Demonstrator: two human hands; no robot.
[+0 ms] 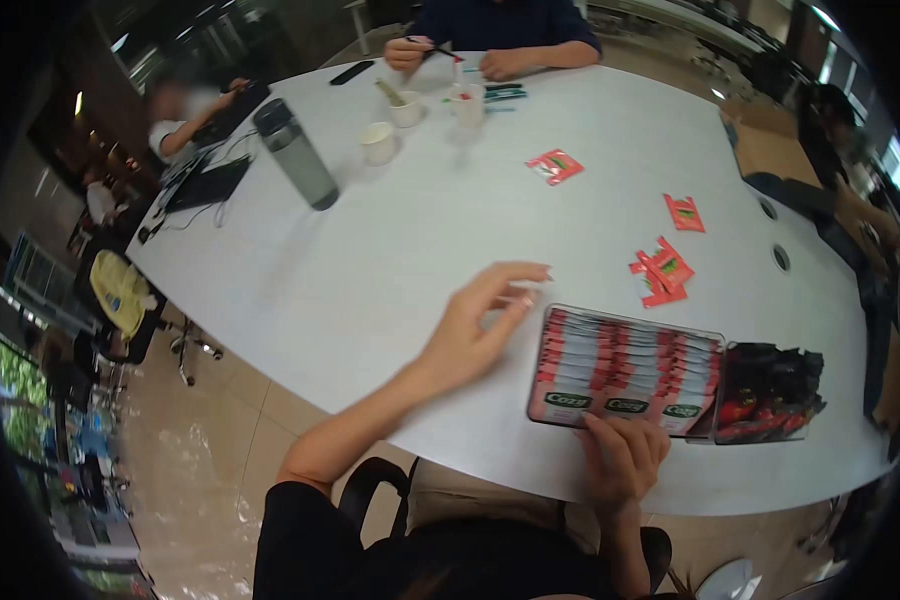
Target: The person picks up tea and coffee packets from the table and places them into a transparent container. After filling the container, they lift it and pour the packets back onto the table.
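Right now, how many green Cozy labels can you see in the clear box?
3: left label, middle label, right label, along the near side of the clear box. Others may hide among the packets.

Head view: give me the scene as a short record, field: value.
left hand: above the table, left of the clear box, nothing visible in its fingers
right hand: fingers at the box's near edge; exact contact unclear
box contents: three rows of "Cozy" sachets
right of box: dark-wrapped packets
loose on table: red packets beyond the box
far left: bottle, upright
across table: another person's hands
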